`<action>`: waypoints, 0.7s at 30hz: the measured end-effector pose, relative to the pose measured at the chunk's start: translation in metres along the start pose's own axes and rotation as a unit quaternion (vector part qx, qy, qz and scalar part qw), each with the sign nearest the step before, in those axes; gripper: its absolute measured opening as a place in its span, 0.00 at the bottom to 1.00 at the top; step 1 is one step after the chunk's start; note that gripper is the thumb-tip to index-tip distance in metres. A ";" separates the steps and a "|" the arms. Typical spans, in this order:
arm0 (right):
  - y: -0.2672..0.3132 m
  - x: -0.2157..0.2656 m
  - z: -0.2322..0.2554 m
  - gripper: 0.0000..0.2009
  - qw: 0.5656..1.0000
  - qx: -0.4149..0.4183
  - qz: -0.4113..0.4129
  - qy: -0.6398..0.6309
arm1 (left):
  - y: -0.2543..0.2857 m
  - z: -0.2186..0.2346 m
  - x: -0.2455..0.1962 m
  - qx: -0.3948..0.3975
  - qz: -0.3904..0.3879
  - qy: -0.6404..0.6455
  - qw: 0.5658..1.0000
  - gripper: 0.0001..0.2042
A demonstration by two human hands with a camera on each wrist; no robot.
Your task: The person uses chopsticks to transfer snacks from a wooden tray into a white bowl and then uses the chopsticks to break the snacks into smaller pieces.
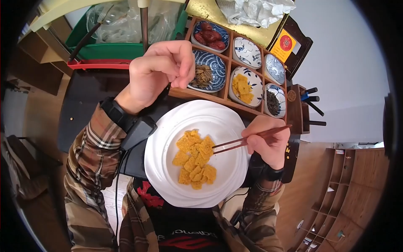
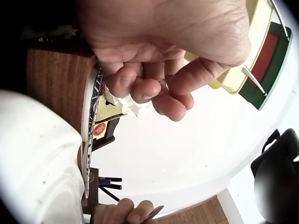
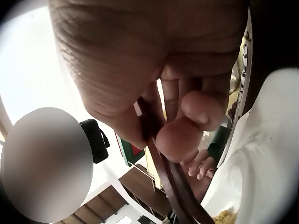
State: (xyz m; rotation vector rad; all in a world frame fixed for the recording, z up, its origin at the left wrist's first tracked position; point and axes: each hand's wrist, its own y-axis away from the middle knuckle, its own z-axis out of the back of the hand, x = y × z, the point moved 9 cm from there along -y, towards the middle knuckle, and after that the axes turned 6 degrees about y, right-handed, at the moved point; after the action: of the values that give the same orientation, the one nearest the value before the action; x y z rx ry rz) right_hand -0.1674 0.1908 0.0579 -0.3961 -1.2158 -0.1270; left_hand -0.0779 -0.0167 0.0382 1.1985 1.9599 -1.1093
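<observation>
My right hand [image 1: 268,140] holds a pair of dark brown chopsticks [image 1: 235,145]. Their tips are right at the edge of a pile of orange-yellow crisps [image 1: 194,157] on a white plate [image 1: 155,168] with a wavy rim. My left hand [image 1: 161,69] is raised beside a blue patterned dish [image 1: 216,63] of brown seeds. Its fingers [image 2: 145,88] curl loosely, the thumb close against the fingertips, and nothing shows between them. In the right wrist view, the chopsticks [image 3: 170,182] run between thumb and fingers.
A divided wooden box [image 1: 228,80] carries small dishes, including red dates [image 1: 208,37], yellow pieces [image 1: 242,88] and dark dried leaves [image 1: 273,103]. A green bin [image 1: 111,50] with plastic bags stands back left. Crumpled white paper [image 1: 256,10] lies at the back, and a pen holder [image 1: 297,109] stands right.
</observation>
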 end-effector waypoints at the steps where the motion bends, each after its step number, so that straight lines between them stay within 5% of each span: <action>1: 0.000 0.001 0.000 0.05 1.000 0.003 0.009 0.009 | 0.000 0.001 0.000 -0.021 0.008 -0.013 1.000 0.04; 10: -0.003 -0.021 0.001 0.04 0.988 -0.033 -0.145 0.032 | -0.001 0.004 0.002 0.010 -0.008 0.014 1.000 0.06; 17: 0.000 -0.018 0.006 0.02 0.990 -0.033 -0.129 0.035 | 0.000 0.005 0.004 0.008 -0.005 0.026 1.000 0.06; 21: -0.005 -0.011 -0.005 0.03 0.992 0.046 -0.098 0.069 | -0.001 0.005 0.004 0.009 -0.006 0.030 1.000 0.06</action>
State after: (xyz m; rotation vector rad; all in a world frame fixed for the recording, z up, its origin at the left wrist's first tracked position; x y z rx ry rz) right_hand -0.1678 0.1834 0.0476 -0.1825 -1.1168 -0.2627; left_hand -0.0797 -0.0196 0.0330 1.2430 2.0087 -1.1115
